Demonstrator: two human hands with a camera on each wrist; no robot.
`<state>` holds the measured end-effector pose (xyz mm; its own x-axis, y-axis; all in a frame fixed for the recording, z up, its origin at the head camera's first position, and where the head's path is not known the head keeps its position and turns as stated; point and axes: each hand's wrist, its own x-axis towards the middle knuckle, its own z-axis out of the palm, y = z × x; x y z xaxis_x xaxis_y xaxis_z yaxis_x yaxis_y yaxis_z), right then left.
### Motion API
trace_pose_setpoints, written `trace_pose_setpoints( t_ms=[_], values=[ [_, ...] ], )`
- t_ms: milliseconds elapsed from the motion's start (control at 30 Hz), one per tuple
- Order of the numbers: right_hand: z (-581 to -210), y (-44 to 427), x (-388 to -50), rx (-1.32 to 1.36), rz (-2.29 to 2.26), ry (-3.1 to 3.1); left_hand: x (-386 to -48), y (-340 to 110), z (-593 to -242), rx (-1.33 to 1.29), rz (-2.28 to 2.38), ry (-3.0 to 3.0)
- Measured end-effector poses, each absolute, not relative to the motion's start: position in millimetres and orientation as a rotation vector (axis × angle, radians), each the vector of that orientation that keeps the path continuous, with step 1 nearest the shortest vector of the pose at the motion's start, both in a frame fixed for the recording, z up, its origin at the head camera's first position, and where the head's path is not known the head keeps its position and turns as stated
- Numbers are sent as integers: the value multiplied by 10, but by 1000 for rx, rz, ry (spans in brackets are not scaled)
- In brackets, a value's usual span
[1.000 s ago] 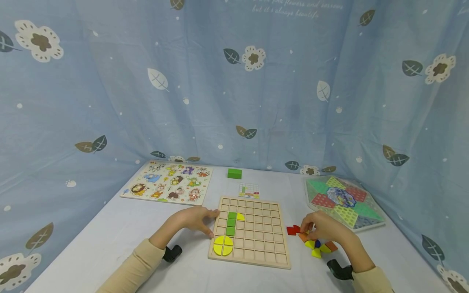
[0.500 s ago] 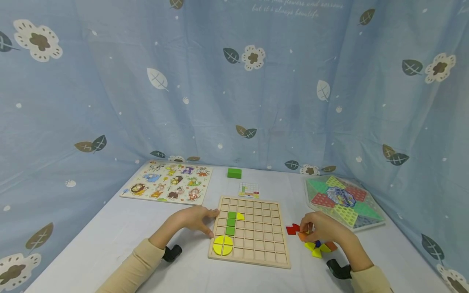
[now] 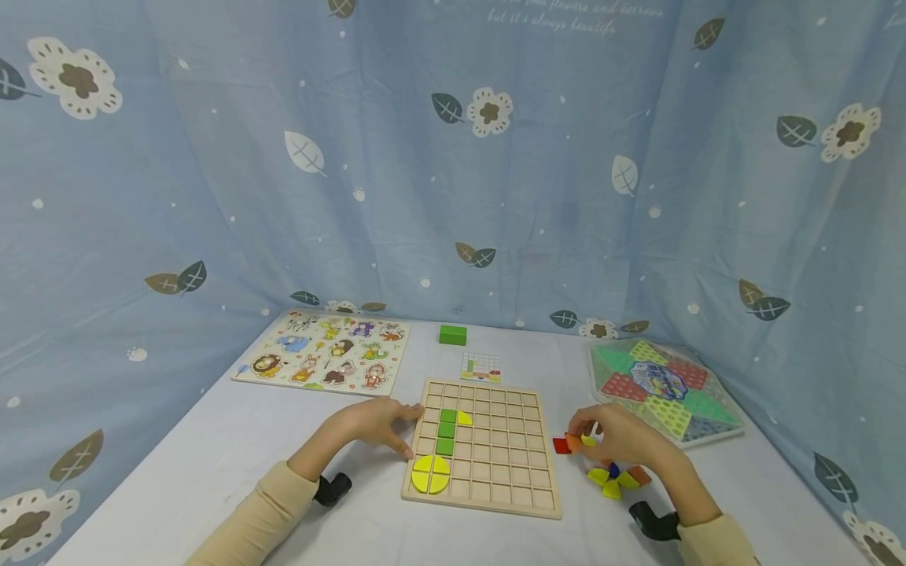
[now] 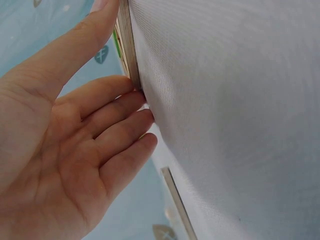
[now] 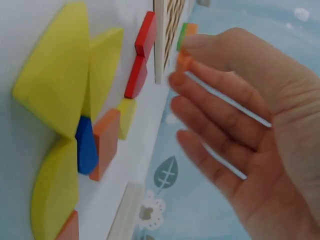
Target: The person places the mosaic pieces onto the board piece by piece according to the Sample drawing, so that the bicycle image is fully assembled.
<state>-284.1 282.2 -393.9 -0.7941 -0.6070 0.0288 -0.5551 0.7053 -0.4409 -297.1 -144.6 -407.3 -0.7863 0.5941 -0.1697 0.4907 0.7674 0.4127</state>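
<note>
My left hand (image 3: 382,423) rests against the left edge of a wooden grid board (image 3: 500,456), its fingers and thumb extended in the left wrist view. Set in the board are a column of green squares (image 3: 447,431), a yellow quarter-circle (image 3: 464,418) beside the top one, and a yellow disc (image 3: 431,475) made of quarter pieces. Right of the board, my right hand (image 3: 620,434) pinches a small orange piece (image 5: 183,61) between thumb and index finger, above the table. Under and near it lie red pieces (image 5: 135,76), yellow pieces (image 5: 55,75), a blue piece (image 5: 86,146) and an orange piece (image 5: 105,142).
A pattern card (image 3: 481,368) lies behind the board, with a green block (image 3: 453,336) farther back. An animal puzzle board (image 3: 325,354) is at the back left. At the right stands a flat, colourful game box (image 3: 665,389). A blue curtain (image 3: 453,181) hangs behind the table.
My right hand has shifted a little left with the orange piece, which now overlaps the red pieces in the head view. More yellow shows under the hand. The left hand has stayed put.
</note>
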Motion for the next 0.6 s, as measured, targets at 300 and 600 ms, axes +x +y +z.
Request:
trace_pose_setpoints(
  t_ms=[300,600],
  values=[
    [-4007,2614,-2830,-1265,-790,2828,-2971,-1458,-4076,861,505,2670],
    [-4021,2373,-2740,-1379,-886,2782,-2978,-1454,-4080,865,496,2672]
  ],
)
